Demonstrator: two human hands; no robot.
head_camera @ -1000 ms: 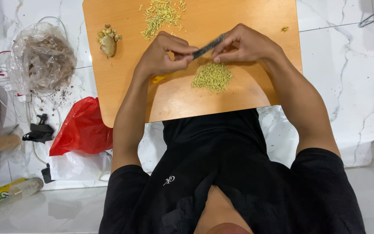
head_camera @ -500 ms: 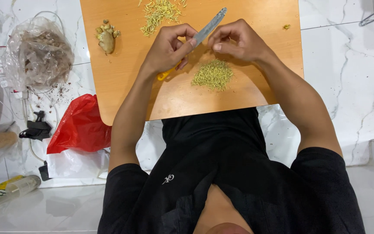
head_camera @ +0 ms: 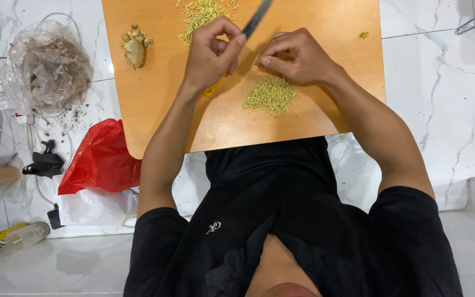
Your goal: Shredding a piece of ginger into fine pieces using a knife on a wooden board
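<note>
Floor [head_camera: 441,99]: white marble tiles, partly covered by the board and the person's body (face out of frame at the bottom edge).
Board [head_camera: 336,22]: orange wood, its far edge cut off by the top of the frame, its near edge reaching the person's black shirt.
Red bag [head_camera: 103,159]: crumpled on the floor left of the board, lying on white plastic; what is in it cannot be seen.
Clear bag [head_camera: 48,63]: further up on the left, holding brownish scraps too blurred to name.
Left hand [head_camera: 211,49]: closed around the knife handle, which the palm mostly hides; only a yellow bit shows under the wrist.
Right hand [head_camera: 295,55]: fingers curled together, tips pressed to the board just above the fine pile; whether they pinch anything cannot be told.
Knife [head_camera: 257,19]: dark blade slanting up from the left hand, its tip cut off at the top.
Fine pile [head_camera: 270,94]: minced yellow-green bits on the board, just below the right hand.
Coarse pile [head_camera: 202,14]: longer shreds, partly out of frame.
Ginger [head_camera: 134,47]: knobby piece near the board's left edge, small chunks beside it.
</note>
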